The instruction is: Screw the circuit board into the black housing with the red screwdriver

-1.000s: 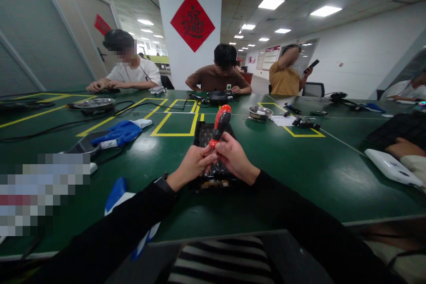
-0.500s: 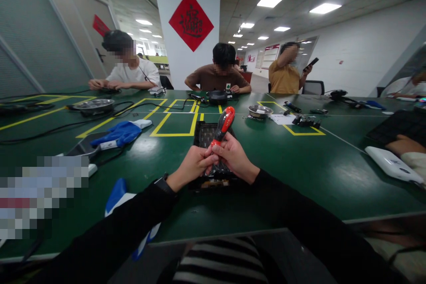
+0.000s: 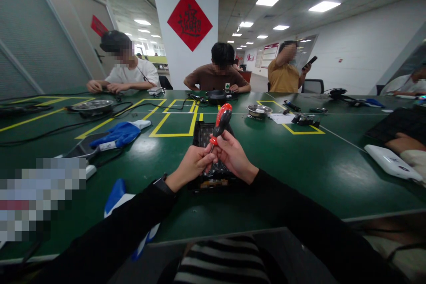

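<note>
A red-and-black screwdriver (image 3: 222, 117) stands tilted, its handle up and leaning to the right. My right hand (image 3: 238, 159) is closed, with thumb and fingers pinching the red collar at the bottom of the handle. Closed around the thin metal shaft just below is my left hand (image 3: 190, 165), its fingertips close to those of the right. Under both hands lies an open black plastic housing (image 3: 202, 132) with a dotted inner surface and a brownish strip at its near end. The hands cover its middle, and the screwdriver's tip is hidden.
Blue-and-white gloves (image 3: 121, 134) lie to the left, and another (image 3: 115, 193) is by my left forearm. A metal bowl (image 3: 258, 111) and small black parts (image 3: 306, 120) are farther back. A white device (image 3: 391, 162) sits at right beside a co-worker's hand. Several people sit around the green table.
The screwdriver's handle leaned farther right half a second ago and is more upright now, with its red and black faces turned. Both hands stay over the housing.
</note>
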`<state>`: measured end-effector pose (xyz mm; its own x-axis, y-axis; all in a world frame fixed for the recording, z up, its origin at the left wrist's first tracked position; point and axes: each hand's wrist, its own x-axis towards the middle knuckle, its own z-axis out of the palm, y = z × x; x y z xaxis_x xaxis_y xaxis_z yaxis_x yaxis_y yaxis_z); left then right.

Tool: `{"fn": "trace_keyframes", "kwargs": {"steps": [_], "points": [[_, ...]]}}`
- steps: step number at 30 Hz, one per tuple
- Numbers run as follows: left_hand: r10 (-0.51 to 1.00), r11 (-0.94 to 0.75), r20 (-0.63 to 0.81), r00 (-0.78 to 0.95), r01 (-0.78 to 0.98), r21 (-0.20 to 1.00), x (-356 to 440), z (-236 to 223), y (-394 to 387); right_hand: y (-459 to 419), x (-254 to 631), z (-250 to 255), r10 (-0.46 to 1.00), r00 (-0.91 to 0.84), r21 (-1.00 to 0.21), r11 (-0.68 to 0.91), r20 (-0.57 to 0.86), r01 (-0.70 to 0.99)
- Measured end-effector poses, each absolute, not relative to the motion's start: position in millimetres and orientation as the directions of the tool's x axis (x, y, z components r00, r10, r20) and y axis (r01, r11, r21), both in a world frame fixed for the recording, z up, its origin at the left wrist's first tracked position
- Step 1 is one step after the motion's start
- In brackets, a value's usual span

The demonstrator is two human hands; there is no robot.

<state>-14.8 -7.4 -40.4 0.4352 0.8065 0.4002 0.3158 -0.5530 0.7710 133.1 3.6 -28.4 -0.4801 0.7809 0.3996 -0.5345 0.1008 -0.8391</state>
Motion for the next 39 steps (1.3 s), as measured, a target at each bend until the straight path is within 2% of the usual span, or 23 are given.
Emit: {"fn": "trace_keyframes", "kwargs": {"steps": [2, 5, 8, 11, 13, 15, 22, 25, 28, 34, 39], "points": [[0.822, -0.552, 0.445, 0.355, 0.305, 0.776, -14.8, -40.6, -7.0, 2.3, 133.1, -25.9, 0.795, -0.445, -0.824, 0.118, 0.413, -0.555], [0.871, -0.488, 0.486, 0.067, 0.229, 0.842, -14.9, -27.9, -1.5, 0.7, 133.6, -22.4, 0.823, -0.396, -0.811, 0.128, 0.408, -0.57], [0.819, -0.529, 0.549, -0.164, 0.152, 0.835, -12.2, 8.9, 13.7, 0.4, 134.3, -21.9, 0.833, -0.386, -0.807, 0.115, 0.396, -0.579], [0.747, -0.595, 0.615, -0.252, 0.157, 0.788, -6.6, 53.0, 39.9, 0.3, 135.1, -23.1, 0.822, -0.411, -0.811, 0.101, 0.394, -0.576], [0.694, -0.647, 0.673, -0.256, 0.188, 0.739, -5.7, 68.8, 60.7, -0.2, 135.3, -23.3, 0.813, -0.421, -0.813, 0.106, 0.403, -0.573], [0.657, -0.683, 0.72, -0.224, 0.228, 0.694, -11.0, 64.8, 78.8, -1.1, 135.3, -23.0, 0.813, -0.414, -0.813, 0.12, 0.41, -0.569], [0.705, -0.497, 0.62, -0.344, 0.384, 0.778, -65.6, -34.7, 98.7, 0.1, 134.8, -23.6, 0.81, -0.433, -0.823, 0.105, 0.397, -0.558], [0.681, -0.475, 0.614, -0.399, 0.398, 0.785, -73.0, -52.4, 98.4, 1.1, 135.2, -25.2, 0.804, -0.423, -0.803, 0.108, 0.417, -0.586], [0.68, -0.48, 0.617, -0.395, 0.396, 0.783, -64.2, -53.5, 97.2, 0.6, 135.7, -25.7, 0.798, -0.427, -0.8, 0.11, 0.425, -0.59], [0.747, -0.479, 0.616, -0.251, 0.44, 0.76, -39.6, -45.0, 79.1, -3.2, 136.6, -23.6, 0.777, -0.499, -0.858, 0.101, 0.384, -0.504], [0.751, -0.582, 0.653, -0.102, 0.365, 0.727, -12.1, -22.8, 49.4, -3.1, 136.5, -24.2, 0.758, -0.52, -0.861, 0.108, 0.394, -0.496]]}}
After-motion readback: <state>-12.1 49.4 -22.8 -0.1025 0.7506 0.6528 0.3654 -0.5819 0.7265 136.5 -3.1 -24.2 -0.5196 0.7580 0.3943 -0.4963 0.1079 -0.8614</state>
